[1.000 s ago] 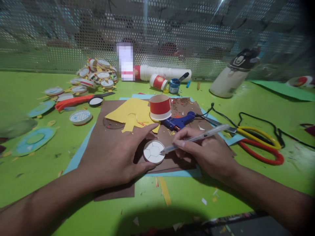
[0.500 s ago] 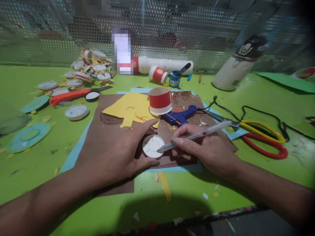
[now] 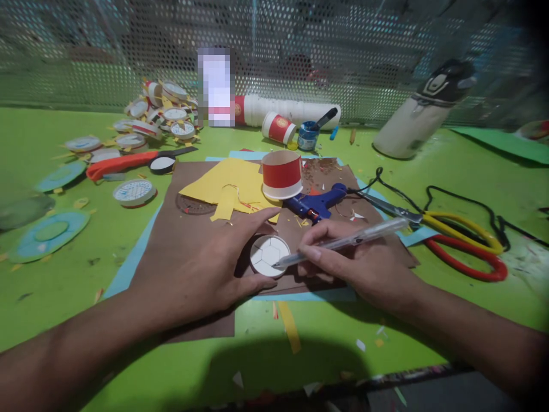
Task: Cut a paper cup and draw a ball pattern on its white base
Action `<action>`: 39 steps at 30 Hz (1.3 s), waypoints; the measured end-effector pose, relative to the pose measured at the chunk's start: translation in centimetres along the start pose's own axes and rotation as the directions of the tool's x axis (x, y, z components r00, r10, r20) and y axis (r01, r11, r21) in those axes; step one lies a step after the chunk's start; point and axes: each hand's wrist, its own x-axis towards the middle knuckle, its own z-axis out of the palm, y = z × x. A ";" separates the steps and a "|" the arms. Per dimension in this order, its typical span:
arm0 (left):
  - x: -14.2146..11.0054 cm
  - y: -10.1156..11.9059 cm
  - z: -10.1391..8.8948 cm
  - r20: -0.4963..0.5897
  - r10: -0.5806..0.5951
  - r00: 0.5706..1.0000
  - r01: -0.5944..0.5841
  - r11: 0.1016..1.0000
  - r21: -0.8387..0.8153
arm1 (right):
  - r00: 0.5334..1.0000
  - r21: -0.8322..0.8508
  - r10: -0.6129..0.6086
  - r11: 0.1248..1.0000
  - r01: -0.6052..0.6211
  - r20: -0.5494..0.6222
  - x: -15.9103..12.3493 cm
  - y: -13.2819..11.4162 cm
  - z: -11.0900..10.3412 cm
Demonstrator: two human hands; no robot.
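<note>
Clear plastic pen point(image 3: 370, 232) slid lower on the round disc point(image 3: 266, 252)

Clocked off my pen tip, I count 1 pen point(image 3: 343, 243), 1 black-lined disc point(image 3: 266, 252), 1 glue gun point(image 3: 321, 203) at 1, 2 blue-green discs point(image 3: 71, 224) at 9–10; the overlapping disc pile point(image 3: 143, 127) at 11 isn't countable.

lined white disc point(image 3: 269, 256) lies under tilted pen point(image 3: 343, 242).
</note>
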 end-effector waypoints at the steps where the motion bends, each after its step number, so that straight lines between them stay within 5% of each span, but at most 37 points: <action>1: 0.0 0.0 0.0 0.003 -0.002 1.000 0.002 1.000 -0.006 | 1.000 0.001 -0.002 1.000 0.002 0.002 0.0 0.0 0.0; 39: 0.8 1.0 -0.1 0.056 -0.106 0.993 0.113 0.984 -0.135 | 0.996 -0.003 0.071 0.997 -0.071 0.045 -0.1 0.2 0.0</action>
